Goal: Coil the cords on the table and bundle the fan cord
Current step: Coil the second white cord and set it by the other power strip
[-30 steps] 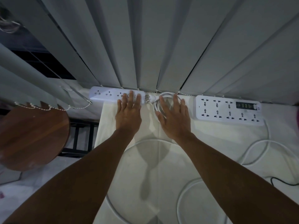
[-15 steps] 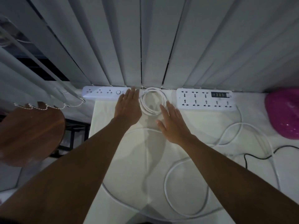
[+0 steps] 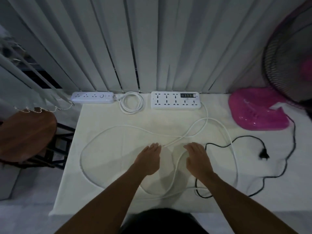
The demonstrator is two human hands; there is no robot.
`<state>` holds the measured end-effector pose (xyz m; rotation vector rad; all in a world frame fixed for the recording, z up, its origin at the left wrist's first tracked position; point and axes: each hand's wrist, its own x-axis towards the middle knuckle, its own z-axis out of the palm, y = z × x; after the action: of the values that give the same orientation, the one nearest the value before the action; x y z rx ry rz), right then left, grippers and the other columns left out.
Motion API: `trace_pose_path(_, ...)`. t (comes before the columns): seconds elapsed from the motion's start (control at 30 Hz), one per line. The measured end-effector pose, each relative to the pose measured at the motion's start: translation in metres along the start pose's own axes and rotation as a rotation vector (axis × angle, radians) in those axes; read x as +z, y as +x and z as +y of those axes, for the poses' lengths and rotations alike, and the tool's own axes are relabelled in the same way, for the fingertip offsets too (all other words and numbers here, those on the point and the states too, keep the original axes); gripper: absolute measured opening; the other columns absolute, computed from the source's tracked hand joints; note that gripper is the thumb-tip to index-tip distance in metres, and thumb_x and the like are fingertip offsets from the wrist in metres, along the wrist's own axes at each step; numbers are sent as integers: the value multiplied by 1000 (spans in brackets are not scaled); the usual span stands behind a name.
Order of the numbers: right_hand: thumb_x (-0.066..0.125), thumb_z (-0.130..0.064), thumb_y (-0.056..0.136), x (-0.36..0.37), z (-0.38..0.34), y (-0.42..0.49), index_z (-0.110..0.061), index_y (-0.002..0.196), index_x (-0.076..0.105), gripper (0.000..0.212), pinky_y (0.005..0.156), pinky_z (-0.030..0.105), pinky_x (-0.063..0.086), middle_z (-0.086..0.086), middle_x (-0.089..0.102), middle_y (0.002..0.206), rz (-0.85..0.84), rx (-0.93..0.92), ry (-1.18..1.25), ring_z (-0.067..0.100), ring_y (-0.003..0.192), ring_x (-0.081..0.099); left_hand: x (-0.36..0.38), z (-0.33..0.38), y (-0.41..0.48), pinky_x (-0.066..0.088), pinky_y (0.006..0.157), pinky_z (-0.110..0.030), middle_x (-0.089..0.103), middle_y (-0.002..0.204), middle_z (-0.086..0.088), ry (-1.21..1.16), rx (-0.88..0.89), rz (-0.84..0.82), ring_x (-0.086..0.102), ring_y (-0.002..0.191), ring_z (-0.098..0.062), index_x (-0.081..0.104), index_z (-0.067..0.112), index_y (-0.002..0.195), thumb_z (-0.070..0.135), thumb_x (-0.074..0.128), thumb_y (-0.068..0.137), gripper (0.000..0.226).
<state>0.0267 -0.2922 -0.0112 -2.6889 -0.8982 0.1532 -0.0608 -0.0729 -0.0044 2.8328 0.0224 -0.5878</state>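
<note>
A small white power strip [image 3: 92,97] lies at the table's back edge with its white cord coiled [image 3: 132,102] beside it. A larger white power strip [image 3: 175,100] sits to the right; its long white cord [image 3: 118,128] sprawls in loose loops across the table. The pink fan [image 3: 258,112] stands at the right, its black cord [image 3: 285,166] trailing to a plug [image 3: 263,154]. My left hand [image 3: 149,157] and right hand [image 3: 197,157] hover flat over the loose white cord mid-table, fingers straight, holding nothing.
Vertical blinds [image 3: 152,44] hang behind the table. A brown round stool [image 3: 25,134] stands to the left of the white table [image 3: 109,149]. The fan's grille [image 3: 287,65] rises at the far right.
Both hands have pulled back from the coiled cord at the back edge to the middle of the table. The view has widened and shifted right, bringing the fan and black cord in.
</note>
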Motion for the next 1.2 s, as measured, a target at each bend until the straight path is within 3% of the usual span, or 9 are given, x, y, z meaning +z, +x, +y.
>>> trace_pose_path(0.13, 66, 11, 56, -2, 34, -20, -3, 99, 72, 46, 84, 48, 55, 17, 67, 97, -41, -131, -121, 42, 95, 66, 22, 37, -13, 10, 121, -35, 6, 165, -14, -31, -44, -41, 7, 153, -25, 11, 5, 156, 29, 31, 102, 62)
trace_pose_path(0.3, 62, 9, 57, -11, 45, -24, -13, 89, 70, 39, 77, 36, 36, 6, 63, 84, 38, -257, -58, 32, 80, 61, 32, 68, -24, 4, 123, -46, -12, 162, -24, 80, -147, -13, -6, 151, -37, 3, 4, 156, 39, 27, 103, 68)
trace_pose_path(0.4, 68, 9, 77, -17, 41, -19, -15, 110, 68, 41, 88, 30, 42, -1, 63, 101, 91, -317, 119, 22, 95, 58, 17, 82, -23, 17, 120, -34, 19, 162, -17, -336, -155, 62, 19, 150, -29, 16, 9, 156, 38, 31, 105, 60)
trace_pose_path(0.5, 65, -18, 95, -32, 35, -10, -28, 127, 57, 35, 94, 18, 45, -15, 51, 111, 73, -183, 479, -4, 103, 51, -9, 95, -20, 48, 77, -21, 70, 97, -6, -960, -284, 95, 65, 88, -19, 48, 9, 139, 35, 42, 104, 44)
trace_pose_path(0.63, 78, -40, 83, -43, 32, 7, -34, 141, 41, 69, 93, 2, 36, -19, 42, 122, 92, 82, 639, -12, 111, 45, -38, 85, -17, 41, 49, -25, 39, 62, 2, -1337, -379, 262, 38, 47, -10, 62, 9, 97, 27, 39, 105, 30)
trace_pose_path(0.73, 76, -38, 85, -45, 25, 13, -32, 139, 46, 62, 99, 17, 42, -14, 50, 120, 14, 103, 574, -11, 105, 47, -76, 60, -16, 34, 47, -24, 35, 55, -1, -1682, -403, 327, 30, 41, -10, 53, 9, 92, 21, 35, 107, 26)
trace_pose_path(0.87, 73, -27, 84, -47, -7, 17, -37, 133, 54, 54, 105, 39, 46, -12, 58, 122, -201, -10, 567, -6, 111, 54, -141, 26, -17, 28, 41, -21, 46, 58, -1, -1897, -387, 369, 31, 40, -8, 55, 8, 107, 19, 34, 107, 24)
trace_pose_path(1.07, 81, -39, 78, -54, -86, 34, -48, 150, 32, 88, 115, 21, 30, -19, 37, 154, -507, -289, 563, -2, 137, 36, -217, 10, -25, 19, 36, -19, 33, 56, 5, -2044, -181, 399, 23, 43, -7, 52, 13, 114, 33, 38, 105, 26)
trace_pose_path(1.2, 77, -41, 85, -52, -120, 43, -53, 147, 33, 77, 115, 21, 23, -16, 28, 160, -557, -419, 490, 1, 143, 28, -248, 9, -31, 28, 37, -20, 39, 57, 2, -2146, -53, 372, 28, 44, -9, 53, 13, 104, 25, 39, 106, 19)
